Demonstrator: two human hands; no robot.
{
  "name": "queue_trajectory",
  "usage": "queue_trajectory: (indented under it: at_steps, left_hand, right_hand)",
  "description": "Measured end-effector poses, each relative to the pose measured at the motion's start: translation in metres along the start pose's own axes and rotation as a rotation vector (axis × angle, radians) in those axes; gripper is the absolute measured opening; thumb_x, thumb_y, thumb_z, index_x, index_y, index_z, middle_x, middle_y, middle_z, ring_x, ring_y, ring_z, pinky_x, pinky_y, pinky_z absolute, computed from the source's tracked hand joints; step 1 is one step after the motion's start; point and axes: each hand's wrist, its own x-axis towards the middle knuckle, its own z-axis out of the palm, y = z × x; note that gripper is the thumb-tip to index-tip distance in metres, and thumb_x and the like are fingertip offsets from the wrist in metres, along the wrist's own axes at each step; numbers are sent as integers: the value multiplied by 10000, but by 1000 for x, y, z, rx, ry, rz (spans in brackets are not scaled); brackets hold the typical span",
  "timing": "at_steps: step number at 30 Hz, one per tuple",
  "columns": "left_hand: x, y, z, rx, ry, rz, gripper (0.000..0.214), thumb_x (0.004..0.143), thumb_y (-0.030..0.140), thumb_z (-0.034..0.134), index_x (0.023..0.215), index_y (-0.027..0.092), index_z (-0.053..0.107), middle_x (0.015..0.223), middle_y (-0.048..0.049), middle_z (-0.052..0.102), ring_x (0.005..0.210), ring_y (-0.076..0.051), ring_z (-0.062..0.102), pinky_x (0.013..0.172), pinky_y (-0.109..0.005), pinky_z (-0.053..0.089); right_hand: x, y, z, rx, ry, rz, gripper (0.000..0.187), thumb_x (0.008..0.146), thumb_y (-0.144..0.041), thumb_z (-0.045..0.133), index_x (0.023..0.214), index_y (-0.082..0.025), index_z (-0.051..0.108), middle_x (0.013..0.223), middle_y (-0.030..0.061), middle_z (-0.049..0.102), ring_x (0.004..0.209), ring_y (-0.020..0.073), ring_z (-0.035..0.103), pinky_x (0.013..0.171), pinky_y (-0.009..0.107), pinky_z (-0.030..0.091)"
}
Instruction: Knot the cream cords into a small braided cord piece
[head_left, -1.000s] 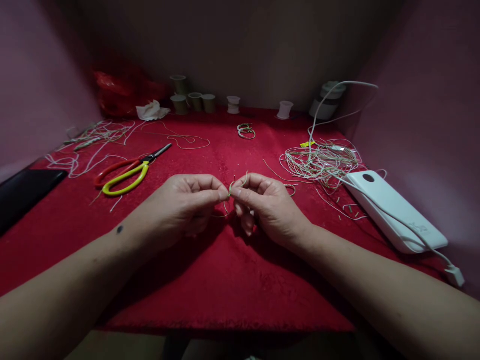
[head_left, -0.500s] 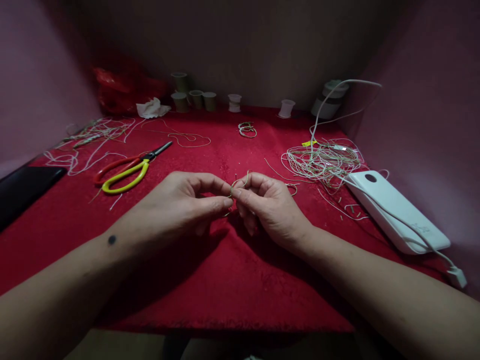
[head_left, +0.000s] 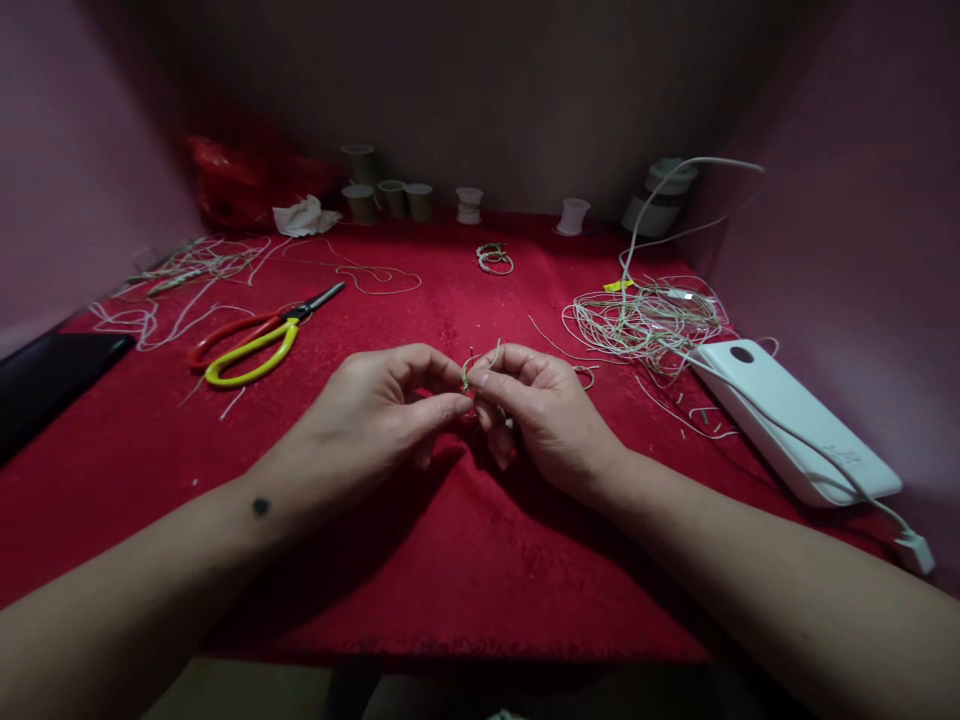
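A thin greenish cord (head_left: 466, 382) with a small knotted part lies between my two hands, above the red cloth. My left hand (head_left: 397, 400) pinches it between thumb and index finger from the left. From the right, my right hand (head_left: 529, 395) grips the same cord between thumb and index finger, its other fingers curled underneath. Loose cord ends stick up just above the fingertips. Much of the cord is hidden by the fingers. Just behind my right hand, a small loop of cord (head_left: 585, 376) rests on the cloth.
Scissors (head_left: 259, 345) with red and yellow handles lie left, near loose cords (head_left: 187, 275) and a black flat object (head_left: 60, 380). A cord tangle (head_left: 645, 320) and white power bank (head_left: 795, 420) lie right. Behind stand several spools (head_left: 469, 205); a knotted cord ring (head_left: 495, 260) lies before them.
My left hand and wrist have shifted slightly right and down, its thumb tip now nearer my right hand. More of the knotted cord shows between the fingertips. My right hand has barely moved.
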Motion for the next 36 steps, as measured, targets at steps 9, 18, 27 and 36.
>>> queue_trajectory:
  at_steps: [9, 18, 27, 36]
  left_hand:
    - [1, 3, -4, -92, -58, -70, 119, 823, 269, 605, 761, 169, 617, 449, 24, 563, 349, -76, 438, 336, -156, 341]
    - [4, -6, -8, -238, -178, -97, 141, 847, 272, 596, 778, 159, 646, 461, 9, 579, 322, -71, 432, 311, -158, 317]
    - [5, -3, -7, -304, -158, -113, 105, 823, 223, 607, 733, 170, 604, 504, 27, 566, 366, -78, 460, 325, -169, 379]
    - [5, -7, -10, -288, -162, -106, 161, 825, 303, 632, 722, 188, 586, 408, 68, 421, 346, -51, 324, 339, -151, 251]
  right_hand:
    - [-1, -2, 0, -13, -20, 2, 179, 873, -301, 569, 753, -185, 503, 512, -84, 528, 311, 46, 436, 302, 158, 327]
    - [-2, -3, 1, -15, -23, 11, 189, 873, -321, 569, 763, -188, 490, 543, -78, 546, 320, 44, 431, 302, 158, 345]
    - [-1, -4, 4, -92, 11, 9, 150, 872, -255, 560, 755, -189, 494, 506, -87, 516, 303, 46, 423, 289, 156, 319]
    - [-3, -4, 5, -169, 23, -47, 130, 894, -254, 541, 780, -202, 505, 486, -101, 429, 343, 44, 359, 343, 172, 293]
